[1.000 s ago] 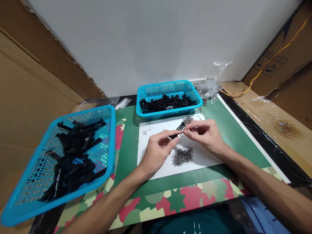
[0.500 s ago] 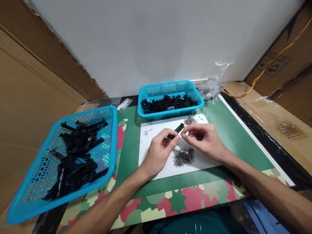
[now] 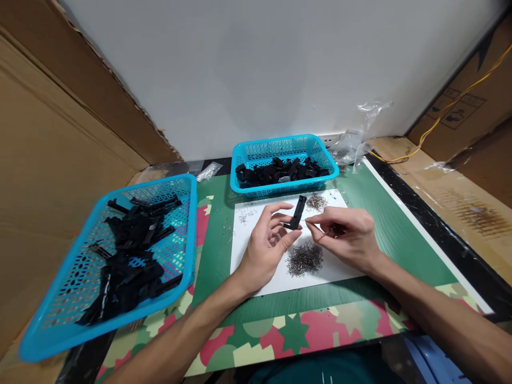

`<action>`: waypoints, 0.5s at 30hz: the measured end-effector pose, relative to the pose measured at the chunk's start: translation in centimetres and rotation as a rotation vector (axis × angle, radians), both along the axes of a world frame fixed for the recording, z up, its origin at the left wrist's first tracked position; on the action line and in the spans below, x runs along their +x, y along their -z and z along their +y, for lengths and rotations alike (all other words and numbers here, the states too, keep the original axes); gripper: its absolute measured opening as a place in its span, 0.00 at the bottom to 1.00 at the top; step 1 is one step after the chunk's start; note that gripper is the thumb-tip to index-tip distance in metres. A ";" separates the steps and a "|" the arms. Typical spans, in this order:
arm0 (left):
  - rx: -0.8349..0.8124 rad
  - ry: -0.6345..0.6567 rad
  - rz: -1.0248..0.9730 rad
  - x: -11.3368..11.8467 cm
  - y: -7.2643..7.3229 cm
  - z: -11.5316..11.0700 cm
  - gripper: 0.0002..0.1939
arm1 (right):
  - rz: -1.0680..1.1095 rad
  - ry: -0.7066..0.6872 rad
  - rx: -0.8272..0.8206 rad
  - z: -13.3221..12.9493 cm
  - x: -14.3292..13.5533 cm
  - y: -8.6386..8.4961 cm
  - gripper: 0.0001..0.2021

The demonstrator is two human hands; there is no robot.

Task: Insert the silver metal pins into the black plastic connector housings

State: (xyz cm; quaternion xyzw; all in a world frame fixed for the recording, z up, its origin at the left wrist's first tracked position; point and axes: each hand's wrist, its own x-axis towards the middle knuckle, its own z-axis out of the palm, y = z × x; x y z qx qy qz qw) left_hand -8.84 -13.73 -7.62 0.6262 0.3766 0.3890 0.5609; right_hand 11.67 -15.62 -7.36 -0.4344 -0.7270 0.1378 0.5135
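My left hand (image 3: 262,250) grips an L-shaped black plastic part (image 3: 300,210) at its lower end, between thumb and fingers. The long arm of the part stands up, tilted slightly right. Close to its right side, my right hand (image 3: 350,232) is closed in a pinch. Something thin and metallic shows under those fingers, too small to name. Below both hands a heap of small metal pieces (image 3: 304,260), like springs or clips, lies on a white sheet (image 3: 240,256). A smaller heap of copper-toned pieces (image 3: 318,201) sits behind the right hand.
A blue basket (image 3: 192,224) of long black parts stands at left. Another blue basket (image 3: 280,189) with smaller black pieces is at the back. Clear plastic bags (image 3: 350,146) lie by the wall socket. Cardboard (image 3: 60,106) walls off the left side.
The black part has turned more upright in my left hand, whose fingers have spread somewhat. My right hand has drawn a little to the right, away from it. The view has shifted slightly.
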 end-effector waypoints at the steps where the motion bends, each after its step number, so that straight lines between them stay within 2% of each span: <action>1: 0.004 -0.016 -0.012 0.0 0.0 0.0 0.26 | -0.039 -0.024 0.045 0.0 0.0 0.0 0.05; 6: 0.003 -0.053 -0.009 0.1 0.0 0.1 0.29 | -0.141 -0.143 0.153 0.0 0.0 0.1 0.07; 15: -0.005 -0.048 -0.008 0.1 -0.2 0.1 0.27 | -0.121 -0.214 0.072 0.0 0.7 0.3 0.05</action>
